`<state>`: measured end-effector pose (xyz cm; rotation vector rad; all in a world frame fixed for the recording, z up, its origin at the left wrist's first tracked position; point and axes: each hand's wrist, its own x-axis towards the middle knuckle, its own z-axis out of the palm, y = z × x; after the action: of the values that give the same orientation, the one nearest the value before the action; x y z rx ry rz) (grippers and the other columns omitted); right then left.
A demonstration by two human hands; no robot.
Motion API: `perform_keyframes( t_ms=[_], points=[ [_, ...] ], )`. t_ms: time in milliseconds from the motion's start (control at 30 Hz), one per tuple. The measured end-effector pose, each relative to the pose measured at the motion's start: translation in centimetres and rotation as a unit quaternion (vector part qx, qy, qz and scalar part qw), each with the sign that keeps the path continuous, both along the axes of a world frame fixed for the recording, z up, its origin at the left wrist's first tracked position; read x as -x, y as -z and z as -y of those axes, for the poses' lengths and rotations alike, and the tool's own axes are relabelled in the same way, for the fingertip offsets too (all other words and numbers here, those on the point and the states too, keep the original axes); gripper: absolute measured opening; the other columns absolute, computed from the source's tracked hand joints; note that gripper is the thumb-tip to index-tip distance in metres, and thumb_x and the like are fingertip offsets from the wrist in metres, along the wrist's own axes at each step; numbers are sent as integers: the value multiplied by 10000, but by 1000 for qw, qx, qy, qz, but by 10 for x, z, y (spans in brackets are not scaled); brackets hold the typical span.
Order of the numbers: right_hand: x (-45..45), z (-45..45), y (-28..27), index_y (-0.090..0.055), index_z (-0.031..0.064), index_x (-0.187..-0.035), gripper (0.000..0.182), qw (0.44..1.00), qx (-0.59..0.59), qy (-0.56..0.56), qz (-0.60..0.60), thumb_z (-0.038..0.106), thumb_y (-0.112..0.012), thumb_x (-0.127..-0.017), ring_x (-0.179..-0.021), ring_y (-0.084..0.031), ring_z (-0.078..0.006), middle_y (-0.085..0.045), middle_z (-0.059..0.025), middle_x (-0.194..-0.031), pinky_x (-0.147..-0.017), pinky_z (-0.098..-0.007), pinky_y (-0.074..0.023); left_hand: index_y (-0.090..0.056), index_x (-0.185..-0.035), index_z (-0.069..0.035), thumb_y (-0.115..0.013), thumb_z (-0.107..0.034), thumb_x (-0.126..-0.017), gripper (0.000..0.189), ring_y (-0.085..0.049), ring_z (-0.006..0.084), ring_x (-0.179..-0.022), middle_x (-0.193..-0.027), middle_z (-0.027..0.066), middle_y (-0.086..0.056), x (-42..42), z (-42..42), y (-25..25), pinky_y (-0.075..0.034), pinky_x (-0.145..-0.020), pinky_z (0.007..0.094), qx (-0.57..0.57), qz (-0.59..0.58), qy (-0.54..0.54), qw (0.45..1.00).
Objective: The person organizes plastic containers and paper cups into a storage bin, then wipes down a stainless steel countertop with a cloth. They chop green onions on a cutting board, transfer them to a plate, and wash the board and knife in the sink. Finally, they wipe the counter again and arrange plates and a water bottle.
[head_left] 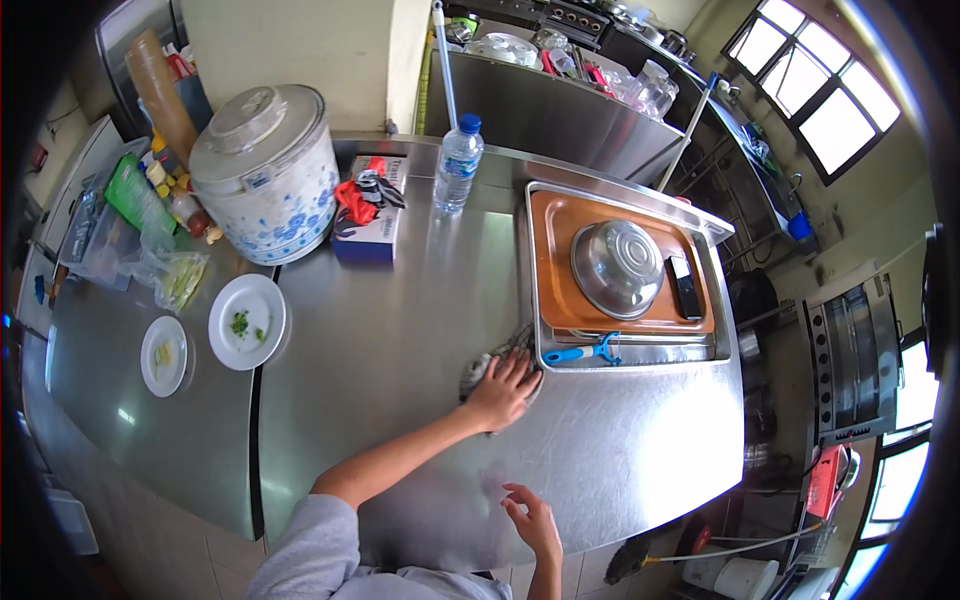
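Note:
My left hand lies palm down on a crumpled dark patterned cloth, pressing it on the stainless steel table beside the lower left corner of a metal tray. Fingers slightly curled and holding nothing, my right hand is over the table's near edge. Inside the metal tray are an orange-brown tray and a blue-handled peeler. An upturned metal bowl and a black phone rest on the brown tray.
A water bottle, a box with red and striped items on it, and a large floral container stand towards the back. On the left are two white plates with food bits, a plastic bag and a plastic bin.

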<state>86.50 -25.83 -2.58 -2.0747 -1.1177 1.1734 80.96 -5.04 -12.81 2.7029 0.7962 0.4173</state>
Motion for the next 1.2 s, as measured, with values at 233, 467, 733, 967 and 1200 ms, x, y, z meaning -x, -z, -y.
perform_keyframes(
  t_ms=[233,467,733,967,1200],
  points=[
    [-35,-17,20,-574,20,-1058,255,997,-7,22,-76,110,-564,-819,-826,-600,-159,-641,-70,-850,-737,-270,-448,-383,-1313,-214,-529,-325,-767,576,-261,288,-1290,-1370,37,-349,22,-161,-3,-247,-965,549,-182,-39,-101,977],
    [-57,-37,14,-583,7,-1050,251,975,-44,102,-192,100,-553,-820,-855,-581,-140,-647,-58,-840,-803,-289,-433,-380,-1315,-226,-470,-309,-812,518,-281,271,-1282,-1387,4,-333,-40,-253,12,-257,-956,560,-159,-57,-217,961],
    [-70,-40,31,-582,8,-1033,252,964,-60,138,-217,132,-562,-815,-801,-589,-144,-649,-63,-789,-733,-280,-453,-464,-1253,-217,-505,-294,-777,484,-352,271,-1229,-1356,16,-383,48,-208,16,-249,-963,510,-211,-13,-293,932],
    [-46,-230,2,-443,15,-1197,527,938,-328,-111,-25,96,-668,-727,-1011,-538,-277,-556,-155,-1072,-871,-351,-414,-394,-1310,-184,-492,-316,-769,565,-267,315,-1281,-1397,63,-313,102,-54,-8,-233,-971,540,-122,-96,-354,922],
    [19,-493,36,-202,26,-1339,941,907,-412,-17,85,257,-766,-621,-1174,-383,-364,-387,-225,-1273,-950,-438,-330,-376,-1320,-161,-498,-315,-765,589,-272,337,-1273,-1404,72,-299,75,-106,-10,-266,-961,531,-123,-73,-355,924]
  ],
)
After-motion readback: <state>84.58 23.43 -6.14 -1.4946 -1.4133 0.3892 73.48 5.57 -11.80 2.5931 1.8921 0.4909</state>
